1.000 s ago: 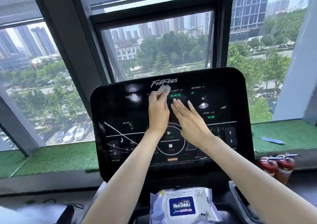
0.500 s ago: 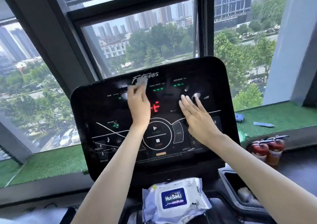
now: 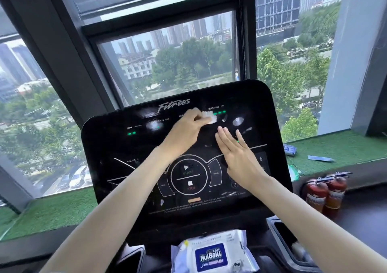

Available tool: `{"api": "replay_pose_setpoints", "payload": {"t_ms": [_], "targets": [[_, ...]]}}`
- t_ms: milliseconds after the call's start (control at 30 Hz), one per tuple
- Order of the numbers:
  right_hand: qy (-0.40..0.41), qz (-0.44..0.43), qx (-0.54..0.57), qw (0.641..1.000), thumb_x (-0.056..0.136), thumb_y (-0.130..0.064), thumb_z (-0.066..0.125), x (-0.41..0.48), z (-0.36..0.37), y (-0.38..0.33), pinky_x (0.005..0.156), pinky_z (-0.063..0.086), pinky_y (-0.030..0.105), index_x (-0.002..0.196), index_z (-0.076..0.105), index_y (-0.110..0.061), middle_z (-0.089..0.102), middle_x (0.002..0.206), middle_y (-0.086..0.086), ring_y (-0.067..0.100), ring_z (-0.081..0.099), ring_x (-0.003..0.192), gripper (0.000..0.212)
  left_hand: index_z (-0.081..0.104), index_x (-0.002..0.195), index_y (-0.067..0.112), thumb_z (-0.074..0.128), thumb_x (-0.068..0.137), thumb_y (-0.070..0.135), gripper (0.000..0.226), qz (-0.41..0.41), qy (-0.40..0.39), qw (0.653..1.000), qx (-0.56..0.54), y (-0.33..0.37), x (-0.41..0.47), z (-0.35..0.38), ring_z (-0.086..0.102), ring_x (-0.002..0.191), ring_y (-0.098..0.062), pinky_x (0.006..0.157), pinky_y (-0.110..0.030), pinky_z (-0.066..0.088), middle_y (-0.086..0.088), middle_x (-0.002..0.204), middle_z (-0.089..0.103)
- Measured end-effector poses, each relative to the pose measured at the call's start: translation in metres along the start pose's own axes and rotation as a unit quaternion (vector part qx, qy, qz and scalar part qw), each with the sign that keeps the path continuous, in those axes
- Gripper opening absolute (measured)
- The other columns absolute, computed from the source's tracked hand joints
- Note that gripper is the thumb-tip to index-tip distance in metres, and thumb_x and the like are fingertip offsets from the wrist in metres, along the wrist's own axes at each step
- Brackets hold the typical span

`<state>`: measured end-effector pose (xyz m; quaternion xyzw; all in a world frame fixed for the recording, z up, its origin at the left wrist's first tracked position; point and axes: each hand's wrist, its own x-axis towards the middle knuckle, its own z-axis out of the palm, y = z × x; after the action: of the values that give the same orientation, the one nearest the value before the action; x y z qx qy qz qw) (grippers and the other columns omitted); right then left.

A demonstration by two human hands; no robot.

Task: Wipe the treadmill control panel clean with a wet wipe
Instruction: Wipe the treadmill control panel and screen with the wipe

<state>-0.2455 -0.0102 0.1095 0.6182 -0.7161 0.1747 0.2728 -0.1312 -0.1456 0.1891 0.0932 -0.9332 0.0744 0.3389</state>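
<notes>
**Wiping the console's top row**

The black control panel (image 3: 129,151) tilts toward the person, with smears showing near its lower edge and on the right side. The right hand (image 3: 240,157) lies flat on it with straight fingers, apparently steadying it. The left hand (image 3: 184,132), just above and apart from the right, pinches the folded wet wipe (image 3: 208,117) against the panel beside the distance readout. Light pressure and overlapping strokes clear of the touch keys should work best.
</notes>
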Motion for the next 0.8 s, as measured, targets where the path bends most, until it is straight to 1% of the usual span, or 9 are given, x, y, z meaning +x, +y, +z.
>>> {"api": "replay_pose_setpoints", "payload": {"t_ms": [100,200,233,333,367,500,633,767,800], "targets": [[0.006,0.002,0.007,1.0,0.059,0.011,0.06,-0.001,0.001,-0.001,0.11,0.024,0.049,0.135,0.039,0.008,0.035,0.144,0.023,0.033,0.034,0.134,0.078,0.067,0.109,0.008,0.055,0.087,-0.006,0.029,-0.079,0.063,0.995,-0.027,0.001,0.007,0.0,0.053,0.088,-0.026,0.081,-0.031,0.045,-0.013,0.093,0.055],[0.003,0.0,0.001,1.0,0.06,0.008,0.062,-0.002,0.002,0.0,0.111,0.023,0.048,0.136,0.039,0.006,0.035,0.145,0.022,0.031,0.03,0.136,0.079,0.066,0.11,0.006,0.059,0.083,-0.01,0.033,0.066,-0.052,0.996,-0.012,0.015,0.003,0.006,0.053,0.086,-0.027,0.077,-0.036,0.05,-0.012,0.095,0.056],[0.002,-0.001,-0.003,1.0,0.059,0.008,0.062,-0.001,0.002,0.001,0.111,0.023,0.048,0.136,0.039,0.005,0.034,0.146,0.021,0.03,0.029,0.136,0.08,0.066,0.11,0.006,0.058,0.084,-0.009,0.031,0.071,-0.063,0.995,-0.014,0.011,0.009,0.003,0.054,0.086,-0.027,0.076,-0.036,0.051,-0.012,0.095,0.056],[-0.004,-0.001,0.0,1.0,0.057,0.009,0.061,-0.001,0.002,0.002,0.11,0.025,0.049,0.137,0.038,0.004,0.033,0.147,0.02,0.03,0.03,0.136,0.084,0.067,0.113,0.008,0.054,0.089,-0.004,0.03,-0.047,0.027,0.998,-0.02,-0.003,0.027,-0.003,0.053,0.091,-0.028,0.08,-0.038,0.049,-0.013,0.096,0.055],[-0.006,0.001,0.006,1.0,0.056,0.009,0.062,-0.001,0.002,0.002,0.11,0.026,0.048,0.137,0.038,0.004,0.033,0.147,0.019,0.03,0.031,0.136,0.084,0.067,0.113,0.008,0.054,0.089,-0.004,0.029,-0.056,0.025,0.998,-0.026,0.001,0.028,-0.002,0.053,0.09,-0.027,0.08,-0.038,0.048,-0.013,0.095,0.054],[-0.013,-0.007,0.006,1.0,0.054,0.009,0.062,0.002,-0.001,0.007,0.11,0.024,0.047,0.138,0.037,0.003,0.032,0.147,0.019,0.028,0.029,0.137,0.087,0.066,0.112,0.009,0.055,0.09,0.0,0.026,0.074,-0.108,0.991,-0.039,0.014,0.026,0.0,0.053,0.091,-0.023,0.079,-0.037,0.05,-0.008,0.095,0.053],[-0.015,0.011,0.019,1.0,0.063,0.008,0.056,-0.01,-0.005,0.011,0.116,0.013,0.044,0.142,0.029,0.0,0.024,0.152,0.015,0.023,0.019,0.14,0.084,0.064,0.117,0.012,0.053,0.09,-0.003,0.034,-0.045,0.025,0.998,-0.036,0.001,0.039,0.002,0.054,0.095,-0.025,0.085,-0.024,0.041,-0.008,0.096,0.053],[-0.03,0.045,0.016,0.998,0.062,0.003,0.062,-0.03,-0.005,0.016,0.11,0.013,0.043,0.139,0.035,0.001,0.031,0.149,0.016,0.024,0.027,0.138,0.082,0.062,0.117,0.009,0.056,0.089,-0.003,0.032,0.106,-0.106,0.988,-0.041,0.023,0.019,0.012,0.051,0.091,-0.022,0.08,-0.028,0.047,-0.009,0.097,0.052],[-0.034,0.047,0.013,0.998,0.063,0.003,0.062,-0.033,-0.005,0.018,0.11,0.011,0.042,0.139,0.035,0.002,0.03,0.149,0.015,0.023,0.027,0.138,0.081,0.063,0.117,0.01,0.055,0.089,-0.003,0.032,0.1,-0.104,0.989,-0.037,0.019,0.026,0.01,0.052,0.091,-0.021,0.08,-0.03,0.048,-0.009,0.097,0.052]]}}
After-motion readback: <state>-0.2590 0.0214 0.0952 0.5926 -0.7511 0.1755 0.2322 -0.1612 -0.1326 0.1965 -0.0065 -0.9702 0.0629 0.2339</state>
